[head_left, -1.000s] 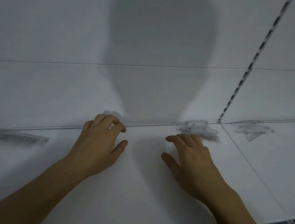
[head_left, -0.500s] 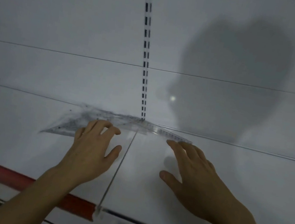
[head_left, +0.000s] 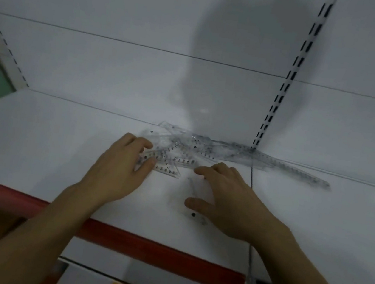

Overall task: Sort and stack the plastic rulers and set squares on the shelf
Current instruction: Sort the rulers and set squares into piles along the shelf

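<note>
Lying tangled at the back of the white shelf (head_left: 36,144), the clear rulers and set squares (head_left: 180,151) look thin, stiff, slippery; left hand (head_left: 119,168) pinches one piece's end; right hand (head_left: 232,196) seemingly flat, holding nothing; best lifted by edges.

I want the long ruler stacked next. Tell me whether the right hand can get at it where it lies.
Probably yes. The long ruler lies flat along the shelf's back edge, beyond the right hand, with bare shelf between them. Only its left end is tangled in the pile.
</note>
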`<act>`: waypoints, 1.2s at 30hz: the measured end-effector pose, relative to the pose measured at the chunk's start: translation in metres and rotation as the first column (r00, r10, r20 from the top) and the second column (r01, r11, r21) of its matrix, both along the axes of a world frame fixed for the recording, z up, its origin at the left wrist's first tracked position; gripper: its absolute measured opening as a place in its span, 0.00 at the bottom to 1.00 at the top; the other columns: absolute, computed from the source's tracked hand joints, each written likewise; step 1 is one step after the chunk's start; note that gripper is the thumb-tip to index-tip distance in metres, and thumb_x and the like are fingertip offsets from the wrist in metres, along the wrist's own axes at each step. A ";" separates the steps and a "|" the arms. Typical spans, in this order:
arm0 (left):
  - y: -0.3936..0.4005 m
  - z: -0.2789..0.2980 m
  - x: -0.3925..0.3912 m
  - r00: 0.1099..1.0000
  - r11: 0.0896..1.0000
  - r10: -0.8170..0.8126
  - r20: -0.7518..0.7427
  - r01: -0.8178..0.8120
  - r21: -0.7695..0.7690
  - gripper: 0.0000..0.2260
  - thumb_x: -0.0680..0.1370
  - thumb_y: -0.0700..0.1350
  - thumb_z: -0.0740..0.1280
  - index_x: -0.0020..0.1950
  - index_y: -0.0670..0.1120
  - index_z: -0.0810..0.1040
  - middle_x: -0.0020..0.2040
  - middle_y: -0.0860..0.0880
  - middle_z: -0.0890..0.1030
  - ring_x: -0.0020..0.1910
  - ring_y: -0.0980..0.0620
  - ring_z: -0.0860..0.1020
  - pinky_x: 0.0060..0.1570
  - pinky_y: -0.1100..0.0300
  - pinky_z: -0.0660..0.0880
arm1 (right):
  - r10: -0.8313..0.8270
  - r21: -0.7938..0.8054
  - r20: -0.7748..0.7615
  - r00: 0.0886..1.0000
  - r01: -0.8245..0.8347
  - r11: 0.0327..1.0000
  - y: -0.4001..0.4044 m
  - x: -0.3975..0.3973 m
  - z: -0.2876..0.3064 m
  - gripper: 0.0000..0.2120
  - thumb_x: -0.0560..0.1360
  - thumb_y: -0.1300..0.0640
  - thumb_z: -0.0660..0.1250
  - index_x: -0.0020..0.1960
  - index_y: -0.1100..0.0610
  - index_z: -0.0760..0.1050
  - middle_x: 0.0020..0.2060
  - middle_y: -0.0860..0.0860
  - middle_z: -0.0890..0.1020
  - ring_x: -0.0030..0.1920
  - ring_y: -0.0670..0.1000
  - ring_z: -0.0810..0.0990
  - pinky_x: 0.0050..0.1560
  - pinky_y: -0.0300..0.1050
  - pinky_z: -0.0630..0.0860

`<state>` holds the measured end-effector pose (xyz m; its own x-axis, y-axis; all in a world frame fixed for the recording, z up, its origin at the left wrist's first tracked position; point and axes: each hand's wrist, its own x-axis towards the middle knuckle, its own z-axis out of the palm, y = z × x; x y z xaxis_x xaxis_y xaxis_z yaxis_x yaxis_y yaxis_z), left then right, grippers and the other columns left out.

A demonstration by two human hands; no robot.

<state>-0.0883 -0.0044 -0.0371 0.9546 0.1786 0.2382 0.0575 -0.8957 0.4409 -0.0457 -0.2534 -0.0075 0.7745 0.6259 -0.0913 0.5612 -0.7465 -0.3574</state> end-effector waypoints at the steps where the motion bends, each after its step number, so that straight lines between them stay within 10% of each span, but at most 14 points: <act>1: 0.005 0.001 0.006 1.000 1.000 -0.003 0.009 0.003 -0.003 0.19 0.79 0.57 0.64 0.66 0.50 0.74 0.57 0.52 0.72 0.54 0.52 0.74 0.53 0.52 0.76 | -0.007 -0.015 -0.006 1.000 0.007 1.000 0.008 0.004 0.002 0.38 0.75 0.31 0.64 0.79 0.45 0.57 0.73 0.48 0.65 0.71 0.52 0.63 0.70 0.54 0.67; 6: 0.015 -0.002 0.040 0.989 0.998 -0.003 -0.150 0.012 0.059 0.25 0.75 0.62 0.69 0.68 0.51 0.74 0.61 0.50 0.72 0.63 0.46 0.70 0.61 0.46 0.72 | -0.194 -0.099 0.080 0.978 0.202 0.974 0.037 0.035 -0.005 0.37 0.73 0.32 0.66 0.75 0.49 0.63 0.70 0.54 0.66 0.70 0.59 0.63 0.68 0.60 0.67; 13: 0.020 -0.012 0.048 0.997 0.980 -0.038 0.061 0.049 -0.192 0.10 0.72 0.53 0.76 0.49 0.51 0.80 0.45 0.54 0.75 0.43 0.59 0.74 0.43 0.60 0.72 | -0.269 0.117 0.130 0.954 0.254 0.960 0.027 0.061 -0.026 0.17 0.80 0.52 0.65 0.67 0.52 0.75 0.59 0.52 0.74 0.62 0.55 0.73 0.63 0.49 0.71; 20: 0.022 -0.007 0.043 0.972 0.955 0.014 0.233 0.057 -0.292 0.09 0.76 0.46 0.73 0.40 0.54 0.75 0.42 0.56 0.76 0.45 0.59 0.74 0.42 0.73 0.66 | -0.347 0.434 0.391 0.852 0.162 0.886 0.027 0.066 -0.038 0.08 0.79 0.56 0.64 0.49 0.55 0.82 0.44 0.51 0.81 0.45 0.55 0.78 0.44 0.55 0.77; 26: 0.021 -0.005 0.038 0.933 0.939 0.026 0.359 0.100 -0.328 0.02 0.77 0.48 0.71 0.45 0.54 0.83 0.48 0.56 0.78 0.49 0.61 0.76 0.44 0.76 0.65 | -0.487 0.738 0.108 0.867 0.258 0.624 0.026 0.059 -0.028 0.04 0.80 0.59 0.67 0.51 0.54 0.81 0.41 0.46 0.83 0.41 0.40 0.78 0.41 0.29 0.71; 32: 0.016 0.006 0.034 0.873 0.892 0.045 0.486 0.184 -0.412 0.04 0.78 0.52 0.66 0.48 0.56 0.80 0.49 0.53 0.78 0.48 0.53 0.77 0.41 0.59 0.72 | -0.479 0.712 -0.081 0.874 0.387 0.585 0.020 0.055 -0.024 0.13 0.82 0.50 0.62 0.46 0.55 0.80 0.38 0.49 0.82 0.39 0.49 0.78 0.42 0.49 0.75; 36: -0.003 0.019 0.032 0.903 0.879 -0.010 0.430 0.213 -0.427 0.04 0.80 0.50 0.67 0.45 0.56 0.79 0.44 0.54 0.79 0.44 0.52 0.77 0.38 0.56 0.72 | -0.470 0.723 -0.160 0.868 0.427 0.543 0.002 0.036 -0.015 0.19 0.83 0.46 0.58 0.40 0.58 0.71 0.29 0.47 0.73 0.30 0.45 0.69 0.35 0.45 0.67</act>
<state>-0.0559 -0.0073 -0.0183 0.8111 0.2612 0.5233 -0.3034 -0.5771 0.7583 -0.0098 -0.2514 -0.0228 0.9629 0.0394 0.2669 0.2583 -0.4204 -0.8698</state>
